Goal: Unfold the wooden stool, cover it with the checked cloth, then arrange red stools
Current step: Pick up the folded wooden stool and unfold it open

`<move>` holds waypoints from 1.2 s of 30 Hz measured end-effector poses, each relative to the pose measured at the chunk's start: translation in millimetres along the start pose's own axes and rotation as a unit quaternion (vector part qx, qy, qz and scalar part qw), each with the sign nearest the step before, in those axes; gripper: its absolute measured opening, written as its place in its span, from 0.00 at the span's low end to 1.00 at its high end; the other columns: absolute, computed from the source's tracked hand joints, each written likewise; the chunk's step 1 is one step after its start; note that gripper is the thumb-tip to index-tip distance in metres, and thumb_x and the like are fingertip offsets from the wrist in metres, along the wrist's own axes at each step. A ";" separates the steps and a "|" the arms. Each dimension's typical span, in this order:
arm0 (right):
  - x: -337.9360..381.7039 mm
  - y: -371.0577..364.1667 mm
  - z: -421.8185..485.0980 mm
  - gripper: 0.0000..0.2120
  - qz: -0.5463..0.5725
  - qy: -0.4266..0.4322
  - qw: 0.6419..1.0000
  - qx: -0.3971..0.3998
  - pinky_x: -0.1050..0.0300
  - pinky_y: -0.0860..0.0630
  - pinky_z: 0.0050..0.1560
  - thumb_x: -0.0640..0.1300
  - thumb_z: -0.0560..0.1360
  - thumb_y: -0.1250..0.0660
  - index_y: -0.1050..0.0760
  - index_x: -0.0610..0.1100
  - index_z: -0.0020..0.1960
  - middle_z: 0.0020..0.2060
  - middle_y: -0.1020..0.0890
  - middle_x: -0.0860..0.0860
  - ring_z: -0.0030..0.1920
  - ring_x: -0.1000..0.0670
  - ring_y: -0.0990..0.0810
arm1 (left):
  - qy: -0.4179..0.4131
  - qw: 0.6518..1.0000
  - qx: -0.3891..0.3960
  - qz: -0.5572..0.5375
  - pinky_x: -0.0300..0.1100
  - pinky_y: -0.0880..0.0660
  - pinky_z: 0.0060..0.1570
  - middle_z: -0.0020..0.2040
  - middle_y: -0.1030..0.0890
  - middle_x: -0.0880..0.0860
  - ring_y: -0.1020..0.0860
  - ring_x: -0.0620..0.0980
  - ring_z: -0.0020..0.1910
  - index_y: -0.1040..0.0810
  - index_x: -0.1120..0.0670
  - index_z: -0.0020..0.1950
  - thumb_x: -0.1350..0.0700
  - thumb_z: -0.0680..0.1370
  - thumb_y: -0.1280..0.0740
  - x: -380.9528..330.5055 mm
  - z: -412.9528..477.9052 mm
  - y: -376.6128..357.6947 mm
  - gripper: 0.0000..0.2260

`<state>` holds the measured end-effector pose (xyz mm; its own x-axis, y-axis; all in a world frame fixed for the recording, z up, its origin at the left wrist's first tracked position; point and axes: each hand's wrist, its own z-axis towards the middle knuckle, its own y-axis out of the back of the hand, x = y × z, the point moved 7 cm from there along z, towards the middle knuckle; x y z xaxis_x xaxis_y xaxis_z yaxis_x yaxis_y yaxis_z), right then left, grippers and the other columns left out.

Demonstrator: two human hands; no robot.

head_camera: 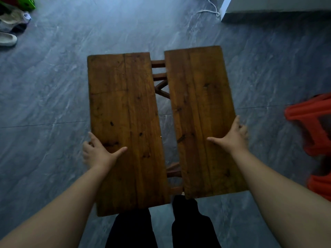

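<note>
— As the wooden stool (125,113) is looked down on from above, how is its top laid out?

— Two brown board halves are seen side by side, parted by a narrow gap down the middle. Darker crossbars (158,64) and slanted struts are shown through that gap. The stool is found in the middle of the view, over the grey marbled floor (44,86) and just in front of the person's dark trouser legs (132,230). Whether its legs touch the floor cannot be told

— How are the fingers set?

— The left half is grasped at its outer edge by the left hand (100,153): the thumb is laid flat on the top face and the fingers (86,149) are curled over the edge. The right half is grasped in the same way by the right hand (232,138), with the thumb pointed inward on the board and the fingers (243,129) wrapped round the outer edge. Both hands are placed toward the near end of the boards

— And what is seen around it?

— Red stools (311,126) are seen at the right edge, blurred and apart from the wooden one. A pale shoe (7,40) and a heap of clothes (14,18) are seen at the far left, with a green box (26,1) beyond them. A white cord (213,9) is seen on the floor beside a white cabinet (268,6) at the top right
</note>
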<state>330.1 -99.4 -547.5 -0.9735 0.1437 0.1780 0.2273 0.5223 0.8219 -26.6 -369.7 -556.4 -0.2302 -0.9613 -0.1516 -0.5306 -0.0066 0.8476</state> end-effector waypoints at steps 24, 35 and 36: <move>38.5 -96.4 -9.9 0.39 -0.113 0.198 0.971 0.075 0.42 0.49 0.74 0.56 0.75 0.35 0.53 0.50 0.77 0.77 0.55 0.46 0.76 0.44 0.56 | -0.068 0.993 0.078 0.063 0.60 0.52 0.70 0.75 0.68 0.56 0.63 0.60 0.74 0.64 0.49 0.76 0.35 0.70 0.34 3.4 -28.1 -90.1 0.49; -9.1 -90.7 8.9 0.57 -0.021 0.092 0.995 0.025 0.42 0.50 0.74 0.62 0.65 0.27 0.62 0.46 0.77 0.77 0.56 0.44 0.76 0.41 0.54 | 0.021 0.992 0.117 -0.038 0.59 0.51 0.72 0.75 0.66 0.57 0.59 0.62 0.74 0.69 0.48 0.74 0.36 0.65 0.28 43.4 -26.9 -114.3 0.57; -11.9 -92.1 9.7 0.59 0.004 0.065 0.998 0.016 0.41 0.50 0.74 0.63 0.64 0.27 0.63 0.46 0.77 0.77 0.56 0.43 0.76 0.41 0.54 | 0.017 0.992 0.117 -0.035 0.60 0.51 0.71 0.75 0.67 0.57 0.59 0.62 0.74 0.70 0.48 0.74 0.36 0.65 0.28 43.2 -26.3 -114.7 0.57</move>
<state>321.0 -141.0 -630.6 -0.9661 0.0392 0.2550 0.2342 0.5482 0.8029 45.8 -417.7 -646.8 -0.1614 -0.9693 -0.1855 -0.7200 -0.0129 0.6939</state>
